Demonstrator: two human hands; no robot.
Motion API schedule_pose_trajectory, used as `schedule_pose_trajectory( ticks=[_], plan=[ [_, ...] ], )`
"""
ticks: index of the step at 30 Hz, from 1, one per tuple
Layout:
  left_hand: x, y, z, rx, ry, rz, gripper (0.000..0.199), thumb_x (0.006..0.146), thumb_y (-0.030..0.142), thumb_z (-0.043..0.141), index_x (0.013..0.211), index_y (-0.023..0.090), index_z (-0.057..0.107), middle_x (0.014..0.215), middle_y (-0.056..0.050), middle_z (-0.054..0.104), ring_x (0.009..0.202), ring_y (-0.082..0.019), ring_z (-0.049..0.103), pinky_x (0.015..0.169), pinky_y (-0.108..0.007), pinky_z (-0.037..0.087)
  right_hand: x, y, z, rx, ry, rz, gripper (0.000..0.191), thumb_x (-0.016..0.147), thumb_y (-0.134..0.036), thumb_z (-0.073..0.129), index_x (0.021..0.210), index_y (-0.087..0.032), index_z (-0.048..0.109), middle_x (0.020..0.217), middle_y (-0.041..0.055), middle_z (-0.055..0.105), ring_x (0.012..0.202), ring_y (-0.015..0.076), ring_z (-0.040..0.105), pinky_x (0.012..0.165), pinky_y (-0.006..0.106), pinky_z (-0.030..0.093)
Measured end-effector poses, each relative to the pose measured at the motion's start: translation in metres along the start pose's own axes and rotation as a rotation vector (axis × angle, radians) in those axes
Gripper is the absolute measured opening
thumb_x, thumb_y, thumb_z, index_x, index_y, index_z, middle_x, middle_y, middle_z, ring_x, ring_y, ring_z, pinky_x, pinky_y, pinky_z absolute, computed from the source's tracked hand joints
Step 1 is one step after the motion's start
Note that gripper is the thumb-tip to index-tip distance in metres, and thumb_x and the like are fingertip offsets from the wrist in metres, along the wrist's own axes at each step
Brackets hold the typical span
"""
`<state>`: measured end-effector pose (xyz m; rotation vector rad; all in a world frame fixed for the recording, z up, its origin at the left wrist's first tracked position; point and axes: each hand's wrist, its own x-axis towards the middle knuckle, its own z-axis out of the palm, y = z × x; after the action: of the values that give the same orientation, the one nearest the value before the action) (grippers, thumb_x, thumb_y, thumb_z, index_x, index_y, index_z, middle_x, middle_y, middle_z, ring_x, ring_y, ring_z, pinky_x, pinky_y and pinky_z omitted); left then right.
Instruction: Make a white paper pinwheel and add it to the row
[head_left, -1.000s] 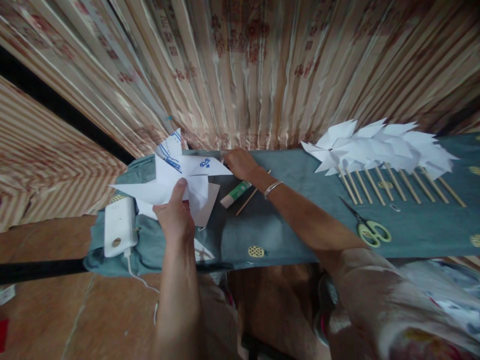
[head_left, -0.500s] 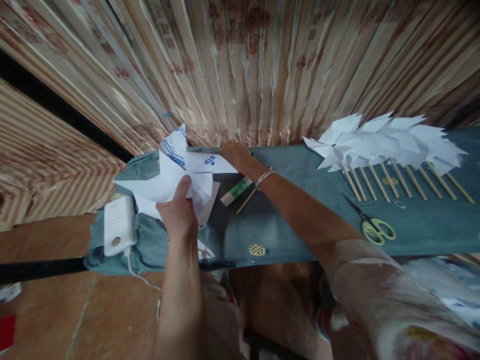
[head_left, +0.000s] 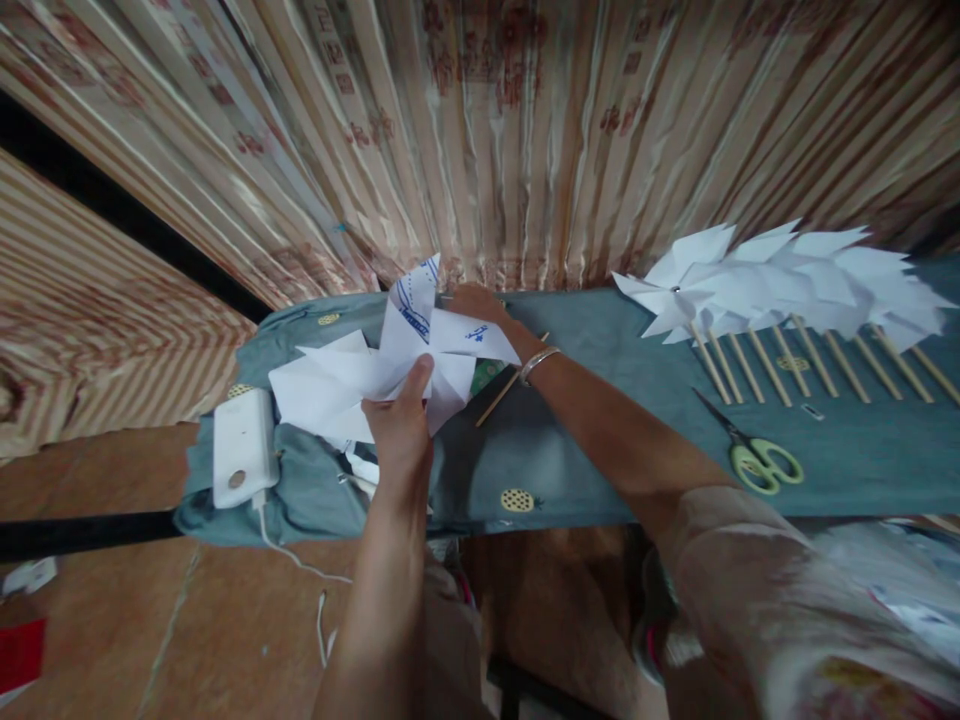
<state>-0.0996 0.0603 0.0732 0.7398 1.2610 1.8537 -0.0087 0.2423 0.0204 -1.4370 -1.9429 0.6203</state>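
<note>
Pinwheel assembly, by the look of it, and I'd say we're at the bit where the folded head gets matched up with a stick. Left hand [head_left: 401, 425] is clamped on a folded white paper pinwheel head [head_left: 390, 365] with blue print on it, thumb pressed on the middle, holding it up just above the left end of the tabletop [head_left: 570, 450]. Right hand [head_left: 472, 303] is reaching across to the far edge behind the paper; its fingers are mostly hidden, so I can't tell if they're closed on anything. A loose wooden stick [head_left: 501, 395] lies just beside that wrist, with a green glue stick [head_left: 484, 375] peeking out from under the paper. Over toward the right end there's a whole row of finished pinwheels [head_left: 780, 290] on sticks, and scissors [head_left: 754, 455] nearer the front edge. White power bank [head_left: 241, 460] sits at the left front corner. My guess for the next move: it needs the centre kept pinched so the folds don't spring open while the stick gets lined up.
</note>
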Motion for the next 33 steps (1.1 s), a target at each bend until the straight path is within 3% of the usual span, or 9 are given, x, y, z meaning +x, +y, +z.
schedule_pose_trajectory(
  ticks=[2, 5, 8, 12, 17, 20, 23, 29, 33],
  plan=[
    [0.0, 0.0, 0.0, 0.004, 0.007, -0.001, 0.035, 0.065, 0.021, 0.079, 0.099, 0.013, 0.074, 0.099, -0.01, 0.078, 0.104, -0.024, 0.071, 0.094, -0.035, 0.056, -0.006, 0.0, -0.003, -0.086, -0.035, -0.014, 0.03, 0.095, -0.035, 0.06, 0.12, -0.019, 0.061, 0.126, 0.0088, 0.062, 0.109, 0.0213, 0.062, 0.093, 0.044, 0.054],
    [0.001, 0.003, 0.0, -0.006, 0.012, -0.001, 0.036, 0.065, 0.02, 0.079, 0.101, 0.014, 0.074, 0.1, -0.01, 0.077, 0.105, -0.024, 0.071, 0.093, -0.035, 0.057, -0.015, -0.006, -0.012, -0.187, -0.051, -0.048, 0.015, 0.093, -0.019, 0.06, 0.102, -0.012, 0.069, 0.12, 0.0138, 0.066, 0.119, 0.0261, 0.058, 0.103, 0.046, 0.047],
    [0.004, 0.009, 0.001, -0.022, 0.049, -0.013, 0.036, 0.064, 0.019, 0.079, 0.1, 0.014, 0.074, 0.099, -0.01, 0.077, 0.102, -0.025, 0.072, 0.089, -0.035, 0.059, -0.025, -0.014, -0.025, -0.198, -0.004, -0.073, 0.019, 0.089, -0.005, 0.053, 0.087, -0.01, 0.072, 0.123, 0.0184, 0.066, 0.128, 0.0278, 0.054, 0.111, 0.042, 0.04],
    [0.008, 0.015, 0.001, -0.045, 0.116, -0.013, 0.03, 0.062, 0.016, 0.077, 0.091, 0.012, 0.074, 0.093, -0.008, 0.078, 0.094, -0.023, 0.073, 0.086, -0.034, 0.059, -0.057, -0.009, -0.05, -0.152, 0.084, -0.054, 0.018, 0.088, -0.011, 0.056, 0.089, -0.014, 0.073, 0.133, 0.0135, 0.063, 0.126, 0.0244, 0.058, 0.111, 0.037, 0.042],
    [0.003, 0.006, 0.005, -0.061, 0.051, -0.005, 0.028, 0.057, 0.016, 0.081, 0.083, 0.014, 0.074, 0.087, -0.006, 0.078, 0.09, -0.021, 0.073, 0.084, -0.032, 0.06, -0.156, 0.033, -0.09, 0.096, 0.219, -0.056, 0.012, 0.085, -0.023, 0.062, 0.082, -0.019, 0.073, 0.122, 0.011, 0.07, 0.121, 0.0263, 0.063, 0.105, 0.041, 0.047],
    [-0.011, -0.005, 0.012, -0.039, -0.017, -0.059, 0.03, 0.055, 0.019, 0.084, 0.083, 0.014, 0.074, 0.085, -0.007, 0.077, 0.087, -0.021, 0.073, 0.084, -0.033, 0.059, -0.226, 0.056, -0.114, 0.044, 0.246, -0.011, 0.014, 0.086, -0.026, 0.06, 0.081, -0.021, 0.071, 0.128, 0.0121, 0.067, 0.121, 0.0283, 0.062, 0.105, 0.046, 0.046],
    [-0.026, -0.017, 0.02, 0.019, -0.085, -0.141, 0.031, 0.056, 0.025, 0.086, 0.081, 0.012, 0.074, 0.084, -0.009, 0.077, 0.082, -0.022, 0.073, 0.079, -0.034, 0.06, -0.272, 0.066, -0.132, -0.119, 0.186, -0.012, 0.018, 0.09, -0.027, 0.054, 0.082, -0.022, 0.07, 0.137, 0.0129, 0.06, 0.131, 0.0284, 0.055, 0.109, 0.047, 0.043],
    [-0.047, -0.036, 0.033, 0.073, -0.197, -0.157, 0.033, 0.057, 0.027, 0.087, 0.084, 0.012, 0.076, 0.085, -0.009, 0.077, 0.078, -0.02, 0.073, 0.074, -0.031, 0.059, -0.29, 0.07, -0.149, -0.368, 0.119, -0.09, 0.023, 0.094, -0.027, 0.051, 0.093, -0.018, 0.072, 0.145, 0.0154, 0.054, 0.14, 0.0305, 0.044, 0.113, 0.05, 0.04],
    [-0.051, -0.042, 0.04, 0.084, -0.224, -0.156, 0.027, 0.057, 0.025, 0.086, 0.079, 0.015, 0.076, 0.083, -0.007, 0.077, 0.078, -0.02, 0.072, 0.074, -0.03, 0.059, -0.29, 0.063, -0.156, -0.404, 0.162, -0.013, 0.028, 0.094, -0.024, 0.049, 0.109, -0.016, 0.071, 0.127, 0.0144, 0.067, 0.118, 0.0285, 0.06, 0.102, 0.047, 0.048]
  ],
)
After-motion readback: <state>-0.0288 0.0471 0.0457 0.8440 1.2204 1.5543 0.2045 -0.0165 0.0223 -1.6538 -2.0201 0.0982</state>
